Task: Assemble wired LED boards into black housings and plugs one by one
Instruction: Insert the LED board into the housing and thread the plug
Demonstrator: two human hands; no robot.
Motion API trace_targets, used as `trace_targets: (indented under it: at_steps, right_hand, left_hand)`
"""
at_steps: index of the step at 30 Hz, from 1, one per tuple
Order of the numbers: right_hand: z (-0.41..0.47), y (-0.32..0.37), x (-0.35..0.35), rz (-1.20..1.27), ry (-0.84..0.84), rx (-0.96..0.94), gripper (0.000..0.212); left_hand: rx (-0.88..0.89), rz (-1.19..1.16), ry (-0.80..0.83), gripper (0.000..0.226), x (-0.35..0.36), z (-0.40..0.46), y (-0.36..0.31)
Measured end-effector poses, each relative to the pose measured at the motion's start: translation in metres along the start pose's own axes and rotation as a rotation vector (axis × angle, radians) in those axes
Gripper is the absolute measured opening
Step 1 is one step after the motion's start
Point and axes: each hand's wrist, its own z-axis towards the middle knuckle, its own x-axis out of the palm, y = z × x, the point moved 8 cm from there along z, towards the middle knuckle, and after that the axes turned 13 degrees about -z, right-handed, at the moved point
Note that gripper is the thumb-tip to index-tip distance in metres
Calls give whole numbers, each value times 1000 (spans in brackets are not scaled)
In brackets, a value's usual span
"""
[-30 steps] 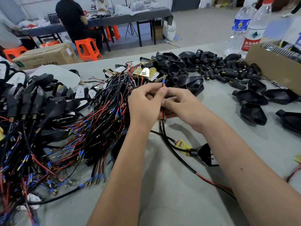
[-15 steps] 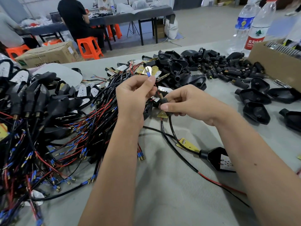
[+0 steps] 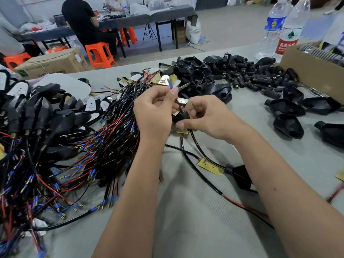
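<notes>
My left hand point(image 3: 153, 110) pinches a blue-tipped wire end point(image 3: 171, 89) between thumb and forefinger, held up above the table. My right hand point(image 3: 206, 116) grips a small black plug point(image 3: 184, 113) with a threaded brass end, close beside the left hand. A black cable point(image 3: 197, 146) hangs from under the right hand, with a small yellow LED board point(image 3: 181, 130) just below it. Another yellow LED board point(image 3: 210, 166) lies on the table joined to a black housing point(image 3: 242, 175). Empty black housings point(image 3: 288, 125) lie to the right. Loose black plugs point(image 3: 256, 79) are heaped at the back.
A big tangle of red and black wires point(image 3: 83, 151) with blue terminals covers the left of the table. A cardboard box point(image 3: 312, 75) and two water bottles point(image 3: 286, 34) stand at the back right. A person sits at another table point(image 3: 149, 17) behind.
My left hand has drawn the blue-tipped wire up and to the left, away from my right hand. The right hand has turned the plug so its brass end shows.
</notes>
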Motion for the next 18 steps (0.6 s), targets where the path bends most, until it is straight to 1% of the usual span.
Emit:
trace_targets:
  at_steps: [4, 7, 8, 11, 13, 16, 18]
  right_hand:
    - [2, 6, 2, 107, 8, -14, 44]
    - [0, 4, 5, 52, 82, -26, 46]
    - [-1, 3, 5, 29, 74, -27, 45]
    - [0, -3, 1, 27, -26, -6, 37]
    - [1, -5, 5, -6, -3, 5, 34]
    - [0, -5, 12, -49, 86, 19, 43]
    - [0, -3, 12, -49, 102, 18, 46]
  left_hand:
    - [30, -73, -11, 12, 1, 3, -7]
    - [-37, -4, 10, 10, 3, 2, 5]
    - [-69, 30, 25, 10, 2, 1, 10]
    - [-123, 88, 81, 13, 2, -1, 21]
    - [-117, 94, 85, 13, 0, 0, 19]
    - [-107, 82, 21, 13, -6, 3, 14]
    - [-80, 88, 0, 13, -7, 4, 11]
